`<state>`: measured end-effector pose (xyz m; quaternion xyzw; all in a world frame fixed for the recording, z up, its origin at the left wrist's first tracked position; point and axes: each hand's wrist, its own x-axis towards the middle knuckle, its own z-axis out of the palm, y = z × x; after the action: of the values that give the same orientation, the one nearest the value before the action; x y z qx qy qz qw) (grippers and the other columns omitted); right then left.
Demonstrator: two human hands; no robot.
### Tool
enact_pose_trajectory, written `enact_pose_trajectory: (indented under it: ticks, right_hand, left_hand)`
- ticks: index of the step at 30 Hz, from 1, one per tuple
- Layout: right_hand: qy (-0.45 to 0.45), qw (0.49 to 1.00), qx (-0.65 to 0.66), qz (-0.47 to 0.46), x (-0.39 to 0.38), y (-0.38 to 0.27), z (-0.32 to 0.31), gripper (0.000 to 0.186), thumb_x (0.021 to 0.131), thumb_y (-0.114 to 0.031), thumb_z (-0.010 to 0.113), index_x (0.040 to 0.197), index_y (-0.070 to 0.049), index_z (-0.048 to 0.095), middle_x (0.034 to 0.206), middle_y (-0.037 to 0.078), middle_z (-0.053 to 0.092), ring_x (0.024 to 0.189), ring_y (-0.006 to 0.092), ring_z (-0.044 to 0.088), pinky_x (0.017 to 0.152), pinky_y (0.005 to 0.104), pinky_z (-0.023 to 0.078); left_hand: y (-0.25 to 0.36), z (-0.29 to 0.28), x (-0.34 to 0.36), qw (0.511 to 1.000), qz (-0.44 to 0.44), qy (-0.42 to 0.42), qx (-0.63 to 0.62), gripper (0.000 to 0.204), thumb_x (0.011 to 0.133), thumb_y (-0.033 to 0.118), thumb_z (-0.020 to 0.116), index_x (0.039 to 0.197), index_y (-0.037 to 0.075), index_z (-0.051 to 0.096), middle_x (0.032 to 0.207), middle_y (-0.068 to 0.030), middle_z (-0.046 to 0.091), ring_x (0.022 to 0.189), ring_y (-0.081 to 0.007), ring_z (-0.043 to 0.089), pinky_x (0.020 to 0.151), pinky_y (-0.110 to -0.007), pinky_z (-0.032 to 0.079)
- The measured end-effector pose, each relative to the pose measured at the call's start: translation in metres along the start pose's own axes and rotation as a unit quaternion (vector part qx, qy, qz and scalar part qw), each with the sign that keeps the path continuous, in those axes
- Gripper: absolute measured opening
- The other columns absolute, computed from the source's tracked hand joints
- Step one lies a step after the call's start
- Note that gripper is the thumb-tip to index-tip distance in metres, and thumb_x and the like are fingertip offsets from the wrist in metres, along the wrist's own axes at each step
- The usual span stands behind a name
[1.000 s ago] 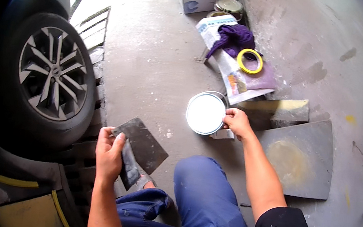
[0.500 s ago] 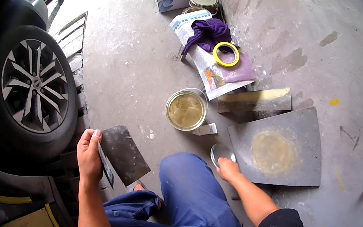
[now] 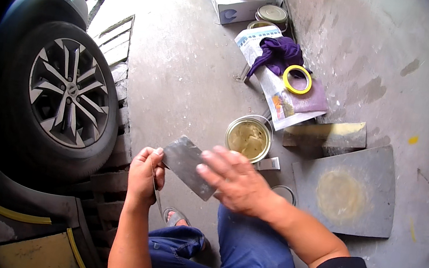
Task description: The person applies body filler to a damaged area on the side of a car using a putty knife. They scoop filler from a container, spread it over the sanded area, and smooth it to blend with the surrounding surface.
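My left hand (image 3: 144,176) grips a dark flat plate (image 3: 183,160) and a second thin flat piece (image 3: 157,193) hanging edge-on below it. My right hand (image 3: 237,184), blurred, has its fingers spread over the plate's right part; whether they touch it I cannot tell. Beyond my hands stands an open tin (image 3: 245,140) of beige-brown paste with a small white tube (image 3: 269,163) beside it. The tin's round lid (image 3: 286,193) lies on the floor, partly hidden behind my right hand.
A grey board (image 3: 357,216) with a beige stain lies right, below a block (image 3: 325,134). Beyond are newspaper (image 3: 279,107), purple cloth (image 3: 279,55), yellow tape roll (image 3: 299,69), a box (image 3: 231,6) with cans. A car wheel (image 3: 69,87) stands left; a wall (image 3: 361,39) runs right.
The tin has been uncovered and its lid set down on the floor. My right hand has let go of it and moved left to the plate; my left hand has come slightly right.
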<state>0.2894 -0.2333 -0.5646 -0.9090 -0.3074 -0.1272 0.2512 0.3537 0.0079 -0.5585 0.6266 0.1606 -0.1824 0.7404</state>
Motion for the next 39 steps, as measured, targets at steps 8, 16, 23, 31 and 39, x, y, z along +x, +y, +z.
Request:
enact_pose_trajectory:
  ticks: [8,16,23,31,39]
  right_hand:
    - [0.050,0.770,0.541,0.336,-0.002,0.002,0.024,0.028,0.093,-0.014,0.053,0.114,0.002,0.060,0.106,0.011,0.065,0.095,0.0208,0.064,0.085,0.0335,0.050]
    - [0.101,0.513,0.780,0.343,-0.009,0.004,0.024,0.032,0.089,-0.008,0.055,0.117,0.006,0.054,0.105,0.012,0.065,0.091,0.0197,0.065,0.082,0.0347,0.053]
    - [0.125,0.548,0.751,0.347,-0.017,0.006,0.023,0.032,0.089,-0.009,0.055,0.118,0.006,0.053,0.105,0.013,0.065,0.088,0.0204,0.066,0.073,0.0351,0.057]
    - [0.337,0.564,0.652,0.378,-0.038,0.076,-0.027,0.028,0.089,-0.012,0.055,0.115,-0.001,0.054,0.103,0.011,0.065,0.085,0.0213,0.067,0.067,0.0356,0.059]
    - [0.127,0.793,0.378,0.461,-0.079,0.116,-0.006,0.028,0.087,-0.006,0.056,0.113,0.002,0.060,0.099,0.005,0.065,0.088,0.0114,0.060,0.082,0.0274,0.048]
  left_hand:
    - [0.007,-0.006,0.009,0.999,0.016,0.037,-0.008,0.020,0.097,0.023,0.053,0.084,0.009,0.051,0.065,-0.0040,0.056,0.040,-0.0070,0.043,0.036,-0.021,0.035]
    - [0.012,0.008,0.002,0.995,-0.041,-0.089,0.022,0.023,0.093,0.017,0.060,0.111,0.002,0.061,0.086,-0.0044,0.065,0.047,-0.0047,0.047,0.042,-0.019,0.038]
    - [0.005,0.022,0.000,0.987,-0.048,-0.115,0.098,0.016,0.092,0.017,0.063,0.089,0.001,0.066,0.072,0.0008,0.062,0.059,-0.0040,0.050,0.053,-0.021,0.041]
    - [-0.016,0.047,-0.006,0.943,-0.039,-0.206,0.260,0.026,0.098,0.024,0.055,0.080,0.005,0.059,0.070,0.0070,0.049,0.063,-0.0026,0.041,0.057,-0.021,0.035]
    - [-0.073,0.041,0.052,0.956,-0.026,-0.116,0.267,0.020,0.094,0.019,0.058,0.086,0.001,0.061,0.071,0.0017,0.057,0.067,-0.0081,0.049,0.065,-0.026,0.044]
